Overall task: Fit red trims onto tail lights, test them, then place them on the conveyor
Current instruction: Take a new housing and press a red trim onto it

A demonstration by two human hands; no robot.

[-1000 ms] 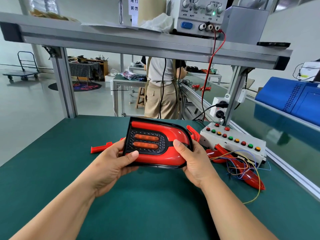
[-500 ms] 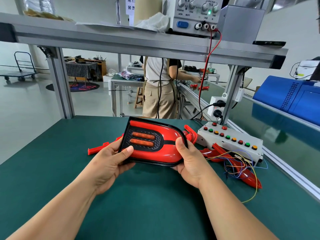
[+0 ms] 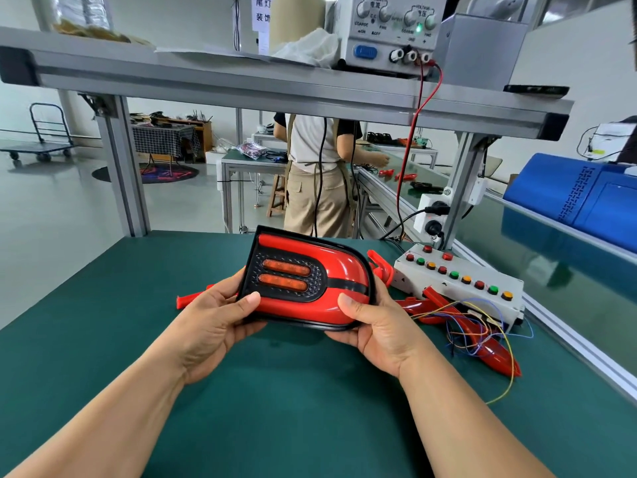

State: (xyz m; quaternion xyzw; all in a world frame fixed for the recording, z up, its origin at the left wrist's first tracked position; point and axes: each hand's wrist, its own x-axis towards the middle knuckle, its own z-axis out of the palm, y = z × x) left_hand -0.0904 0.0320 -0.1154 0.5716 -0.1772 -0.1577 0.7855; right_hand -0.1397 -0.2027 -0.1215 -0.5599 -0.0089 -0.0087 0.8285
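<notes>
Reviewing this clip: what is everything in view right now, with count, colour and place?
tail light: 1, red, black rim, orange lenses, held above table
red trims: several, red, loose on table behind and right of it
button box: 1, white, coloured buttons, right of tail light
wires: 1 bundle, mixed colours, beside button box
power supply: 1, pale grey, on upper shelf
conveyor: 1, green belt, far right
blue unit: 1, blue, beyond conveyor
other person: 1, white top, standing beyond table
trolley: 1, dark, far left background
table: 1, green top, foreground
left hand: 1, grips tail light's left end
right hand: 1, grips its right end
</notes>
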